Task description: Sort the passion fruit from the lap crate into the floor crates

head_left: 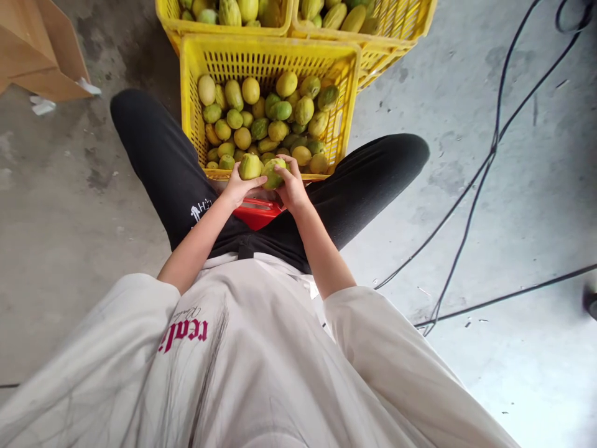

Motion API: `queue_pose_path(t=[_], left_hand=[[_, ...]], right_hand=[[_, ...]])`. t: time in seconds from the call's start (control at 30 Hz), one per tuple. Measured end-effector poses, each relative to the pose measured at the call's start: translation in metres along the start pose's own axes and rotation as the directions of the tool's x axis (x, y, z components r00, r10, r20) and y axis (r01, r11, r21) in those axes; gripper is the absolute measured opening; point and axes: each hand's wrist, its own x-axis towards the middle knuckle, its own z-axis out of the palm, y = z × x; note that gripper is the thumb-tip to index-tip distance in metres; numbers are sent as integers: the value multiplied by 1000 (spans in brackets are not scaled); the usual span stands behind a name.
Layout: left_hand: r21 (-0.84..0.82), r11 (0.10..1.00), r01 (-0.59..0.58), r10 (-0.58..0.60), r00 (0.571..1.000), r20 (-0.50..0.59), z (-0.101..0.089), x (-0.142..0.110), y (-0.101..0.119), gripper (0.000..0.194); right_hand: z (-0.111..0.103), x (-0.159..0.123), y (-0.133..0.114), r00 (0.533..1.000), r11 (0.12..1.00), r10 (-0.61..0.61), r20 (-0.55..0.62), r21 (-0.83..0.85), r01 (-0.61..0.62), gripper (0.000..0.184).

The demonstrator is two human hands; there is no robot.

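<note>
I sit with a yellow plastic crate (196, 93) between my knees, holding several green-yellow fruits. My left hand (237, 188) is closed around one pale green fruit (250, 165) at the crate's near rim. My right hand (291, 183) grips another green fruit (273, 174) right beside it; the two fruits nearly touch. Under both hands lies a red object (255, 214) on my lap, mostly hidden.
Two more yellow crates (401, 25) of the same fruit stand behind the first. A cardboard box (41, 50) sits at the far left. Black cables (471, 186) run across the concrete floor on the right.
</note>
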Motion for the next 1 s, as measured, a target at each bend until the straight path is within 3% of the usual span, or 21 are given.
queue_pose_path(t=[0.13, 0.23, 0.43, 0.6, 0.8, 0.9, 1.0], left_hand=[[-23, 999, 41, -38, 994, 101, -2, -1, 3, 86], [1, 999, 49, -49, 992, 112, 1, -2, 1, 81], [-2, 999, 48, -48, 998, 34, 6, 4, 0, 40], [-56, 998, -2, 1, 1000, -25, 7, 6, 4, 54], [107, 992, -62, 63, 998, -1, 10, -4, 6, 62], [208, 975, -82, 66, 994, 84, 10, -7, 7, 45], [214, 977, -13, -4, 997, 76, 10, -7, 10, 29]], right_hand=[[1, -2, -5, 999, 999, -33, -29, -3, 33, 66], [2, -2, -5, 997, 999, -51, -51, -7, 51, 63], [-2, 2, -1, 997, 1000, -1, -82, 16, 2, 63], [-3, 5, -1, 998, 999, -14, -62, 32, 16, 66], [-3, 5, 1, 995, 998, -10, -97, 57, 16, 64], [-2, 4, 0, 990, 999, 46, -134, 4, -46, 56], [-3, 6, -2, 980, 995, 99, -175, 6, -99, 43]])
